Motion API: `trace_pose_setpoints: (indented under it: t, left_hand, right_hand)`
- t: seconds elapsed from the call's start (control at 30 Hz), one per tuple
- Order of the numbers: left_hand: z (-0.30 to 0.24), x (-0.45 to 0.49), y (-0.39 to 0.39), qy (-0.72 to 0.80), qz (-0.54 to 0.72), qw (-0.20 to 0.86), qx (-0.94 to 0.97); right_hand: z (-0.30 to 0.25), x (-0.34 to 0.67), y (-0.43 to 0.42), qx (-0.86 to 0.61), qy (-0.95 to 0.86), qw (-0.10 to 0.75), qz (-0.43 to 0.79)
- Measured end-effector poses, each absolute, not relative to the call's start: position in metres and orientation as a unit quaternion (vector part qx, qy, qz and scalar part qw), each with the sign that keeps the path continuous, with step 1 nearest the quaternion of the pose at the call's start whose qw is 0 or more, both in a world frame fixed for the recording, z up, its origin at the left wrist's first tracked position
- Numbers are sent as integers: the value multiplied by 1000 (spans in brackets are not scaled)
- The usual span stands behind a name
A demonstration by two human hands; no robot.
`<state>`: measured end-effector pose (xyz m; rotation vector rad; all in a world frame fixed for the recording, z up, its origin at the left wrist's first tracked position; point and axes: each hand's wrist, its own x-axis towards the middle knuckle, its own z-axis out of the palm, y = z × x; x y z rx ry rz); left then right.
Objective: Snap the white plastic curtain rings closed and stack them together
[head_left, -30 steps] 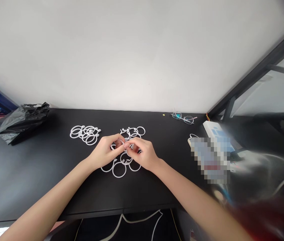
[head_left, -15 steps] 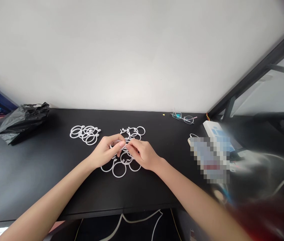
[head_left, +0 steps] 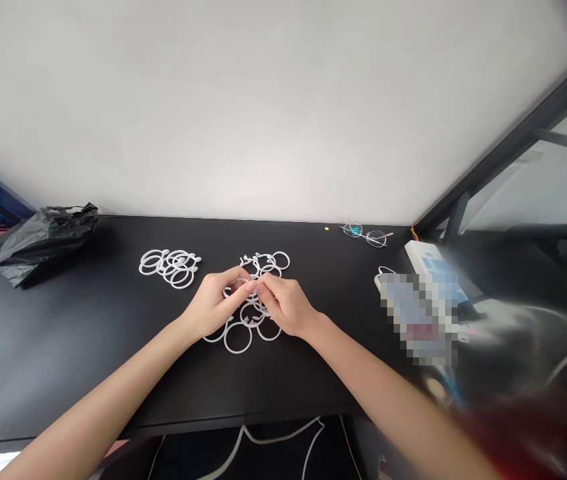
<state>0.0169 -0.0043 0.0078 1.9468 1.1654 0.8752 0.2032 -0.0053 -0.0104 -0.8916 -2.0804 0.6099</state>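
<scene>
Both of my hands meet above a loose pile of white plastic curtain rings [head_left: 238, 338]. My left hand [head_left: 216, 303] is closed, thumb and fingers pinching one ring [head_left: 227, 292], part of which shows inside the curled fingers. Fingertips of my right hand [head_left: 286, 305] press together on the same ring, right beside the left thumb. The ring's ends are hidden between the fingertips. Several rings under the hands lie open, with small clasp ends showing. Off to the left is a second cluster of white rings [head_left: 179, 283], whose clasps look closed.
A crumpled black plastic bag [head_left: 46, 243] lies at the left on the black table [head_left: 63, 347]. Eyeglasses [head_left: 376, 239] rest near the wall. On the right are a blurred-out phone [head_left: 413, 317], a white box [head_left: 426, 257] and cables.
My hands have drawn slightly closer together, and the fingertips now meet. The ring between them has shifted a little. Both groups of rings on the table stay in place.
</scene>
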Motion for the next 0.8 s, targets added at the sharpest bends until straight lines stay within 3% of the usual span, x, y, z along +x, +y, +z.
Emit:
trace_pose_setpoints:
  t: [0.8]
  left_hand:
    - [5,23,-5,422,351,408,730]
  right_hand:
    - [-13,201,-4,-349,-809,425,207]
